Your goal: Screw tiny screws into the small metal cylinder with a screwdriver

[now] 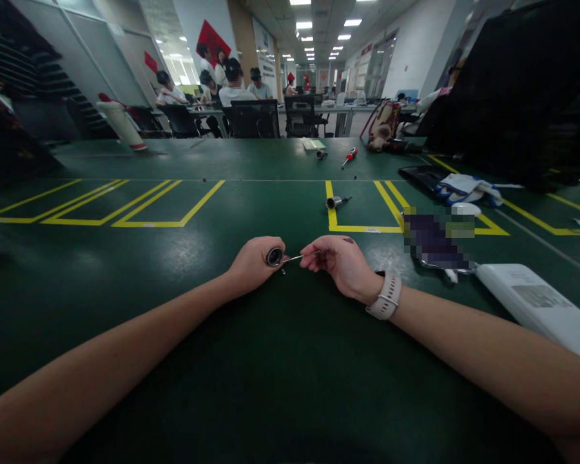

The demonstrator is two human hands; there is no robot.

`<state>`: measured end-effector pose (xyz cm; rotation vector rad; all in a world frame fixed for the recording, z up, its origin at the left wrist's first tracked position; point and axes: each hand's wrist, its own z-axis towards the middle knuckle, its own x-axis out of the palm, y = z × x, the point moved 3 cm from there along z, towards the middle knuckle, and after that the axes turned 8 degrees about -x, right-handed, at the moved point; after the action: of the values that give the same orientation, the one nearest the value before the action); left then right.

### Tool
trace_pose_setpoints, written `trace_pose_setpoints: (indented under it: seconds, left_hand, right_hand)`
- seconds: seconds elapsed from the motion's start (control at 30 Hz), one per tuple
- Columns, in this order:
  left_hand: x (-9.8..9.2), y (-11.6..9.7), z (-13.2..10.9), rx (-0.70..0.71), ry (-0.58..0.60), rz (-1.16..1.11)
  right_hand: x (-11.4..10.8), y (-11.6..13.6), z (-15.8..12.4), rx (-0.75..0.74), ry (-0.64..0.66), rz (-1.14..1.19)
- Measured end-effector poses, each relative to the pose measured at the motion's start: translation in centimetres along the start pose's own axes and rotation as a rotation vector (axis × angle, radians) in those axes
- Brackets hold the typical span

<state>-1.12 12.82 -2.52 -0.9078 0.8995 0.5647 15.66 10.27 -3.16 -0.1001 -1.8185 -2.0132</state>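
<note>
Close to the middle of the green table, my left hand point(256, 263) is closed around a round metal part point(274, 257), whose dark, ring-shaped open end faces me. My right hand point(341, 264), with a light watch strap on its wrist, pinches a thin metal rod point(292, 259). The rod's left end meets the round part near its rim; whether it goes inside, I cannot tell. My right fingers hide its other end. Just below my left fingers is a tiny metal piece point(283, 271), too small to name.
Ahead lies another metal cylinder with a narrow tip point(336, 202), inside yellow tape lines. Farther back are a red-handled screwdriver point(350, 156) and a small metal part point(321, 154). To the right are a phone point(435, 241), a white power bank point(536, 299) and a cloth point(468, 189).
</note>
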Motion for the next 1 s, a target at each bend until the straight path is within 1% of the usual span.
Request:
trace_pose_setpoints:
  seconds: [0.13,0.23,0.37,0.53,0.6,0.67,0.73,0.87,0.93,1.0]
  left_hand:
    - [0.1,0.1,0.0,-0.025,-0.003,0.008]
    - [0.1,0.1,0.0,-0.039,0.002,0.009]
    - [0.1,0.0,0.1,-0.046,0.012,0.001]
    - [0.1,-0.1,0.2,-0.039,-0.003,0.024]
    - [0.0,-0.3,0.1,-0.028,-0.016,0.059]
    - [-0.1,-0.5,0.0,-0.002,-0.026,0.116]
    - [-0.1,-0.8,-0.1,0.031,-0.032,0.173]
    - [-0.2,-0.8,-0.2,0.061,-0.033,0.174]
    - [-0.1,-0.6,-0.2,0.058,-0.028,0.129]
    - [-0.1,-0.4,-0.2,0.043,-0.027,0.083]
  right_hand:
    - [0.0,0.1,-0.1,-0.092,0.005,0.006]
    - [0.2,0.4,-0.4,-0.192,0.055,-0.073]
    - [1.1,1.3,-1.1,-0.352,0.195,-0.378]
    - [2.3,1.9,-2.4,-0.621,0.287,-0.765]
    - [2.8,1.9,-2.7,-0.67,0.328,-0.858]
    - [2.9,2.0,-2.7,-0.653,0.328,-0.875]
    - [2.6,2.0,-2.3,-0.574,0.277,-0.778]
    - [1.1,1.2,-1.0,-0.288,0.199,-0.34]
    - [0.5,0.6,-0.5,-0.188,0.167,-0.158]
    - [0.2,0.3,-0.3,-0.143,0.153,-0.083]
